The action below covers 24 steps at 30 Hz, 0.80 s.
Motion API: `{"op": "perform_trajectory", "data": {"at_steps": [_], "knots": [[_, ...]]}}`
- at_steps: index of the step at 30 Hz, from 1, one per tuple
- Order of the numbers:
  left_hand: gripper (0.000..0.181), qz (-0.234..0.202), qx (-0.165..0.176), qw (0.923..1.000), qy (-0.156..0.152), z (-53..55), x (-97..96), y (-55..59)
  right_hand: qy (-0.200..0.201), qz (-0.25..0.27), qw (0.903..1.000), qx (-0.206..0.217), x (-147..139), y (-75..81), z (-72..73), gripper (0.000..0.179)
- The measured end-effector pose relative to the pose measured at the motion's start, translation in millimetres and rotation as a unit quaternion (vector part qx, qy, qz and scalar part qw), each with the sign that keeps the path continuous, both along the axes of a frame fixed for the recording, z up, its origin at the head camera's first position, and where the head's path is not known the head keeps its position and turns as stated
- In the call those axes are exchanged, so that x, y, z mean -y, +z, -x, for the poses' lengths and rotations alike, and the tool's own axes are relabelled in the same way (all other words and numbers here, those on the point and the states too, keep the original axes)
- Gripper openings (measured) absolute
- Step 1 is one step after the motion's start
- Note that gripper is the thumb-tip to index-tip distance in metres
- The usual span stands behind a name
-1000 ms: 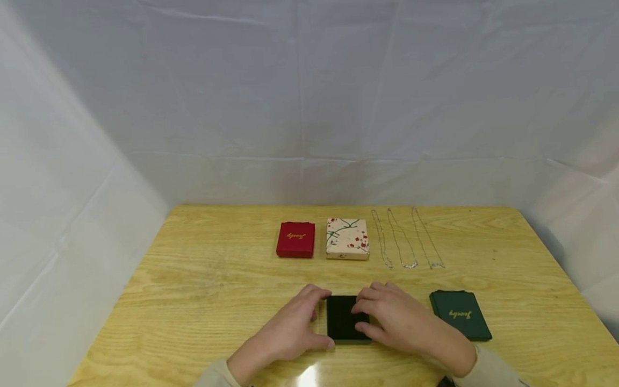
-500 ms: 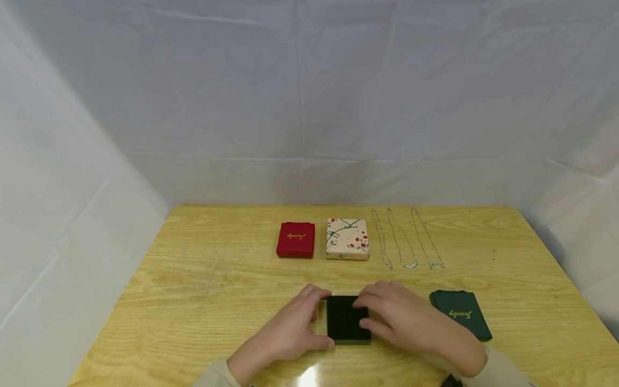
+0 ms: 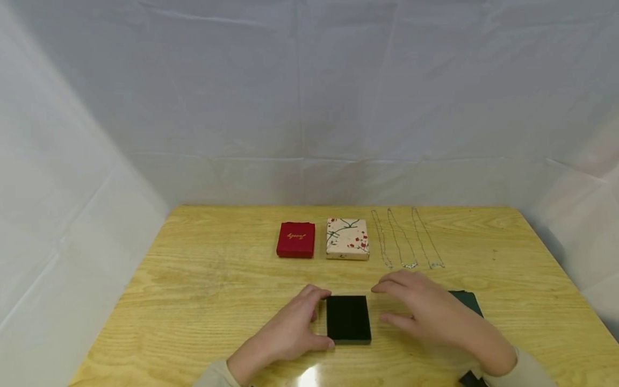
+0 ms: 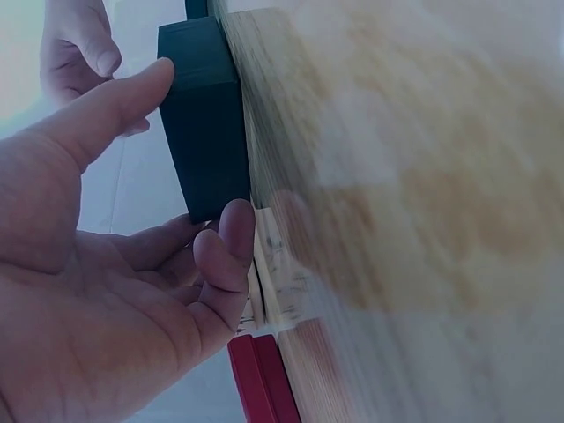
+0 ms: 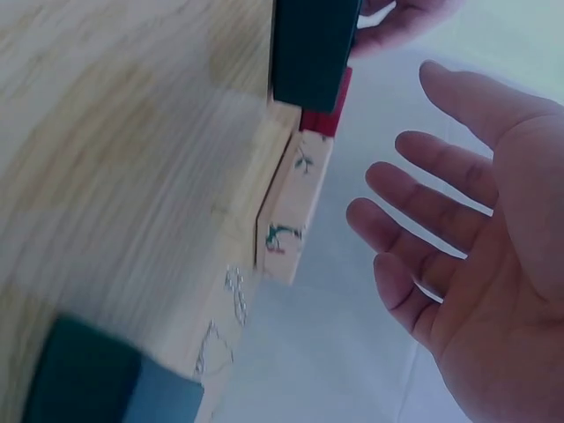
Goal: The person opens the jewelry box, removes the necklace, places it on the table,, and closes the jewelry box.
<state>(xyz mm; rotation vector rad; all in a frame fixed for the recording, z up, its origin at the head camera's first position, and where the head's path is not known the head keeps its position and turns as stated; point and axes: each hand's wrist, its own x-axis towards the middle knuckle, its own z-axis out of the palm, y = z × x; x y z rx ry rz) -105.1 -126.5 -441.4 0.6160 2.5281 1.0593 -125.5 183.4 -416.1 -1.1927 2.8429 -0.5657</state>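
Observation:
A dark green jewelry box base [image 3: 348, 320] with a black top lies on the table near the front. My left hand [image 3: 294, 329] holds it by its left side, thumb at the near corner and fingers at the far one; the left wrist view shows the thumb on the box's side [image 4: 204, 132]. To the right of the box, my right hand [image 3: 423, 307] hovers apart from it, fingers loosely spread and nothing in them. Behind that hand lies the green box lid [image 3: 468, 301], mostly covered by the hand and wrist in the head view.
Toward the back sit a red jewelry box [image 3: 295, 240] and a cream floral box [image 3: 347, 239]. Several silver chain necklaces are laid out right of them, including a middle necklace [image 3: 409, 265]. White sheeting [image 3: 300, 107] encloses the wooden table [image 3: 203, 290].
My right hand has come off the box's top and moved right, now covering much of the green lid. The left hand and the box have stayed in place.

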Motion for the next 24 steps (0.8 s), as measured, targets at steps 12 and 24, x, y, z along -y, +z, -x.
{"op": "perform_trajectory", "data": {"at_steps": [12,24], "knots": [[0.092,0.000,-0.001,1.0000,-0.001,-0.1,0.2,0.5,-0.055,-0.016,0.9980,0.024,-38,7.2,-1.0,0.054],[0.093,0.005,0.001,1.0000,0.003,1.1,0.4,-2.3,-0.083,-0.037,0.9934,0.071,-80,8.6,-0.4,0.086]]}}
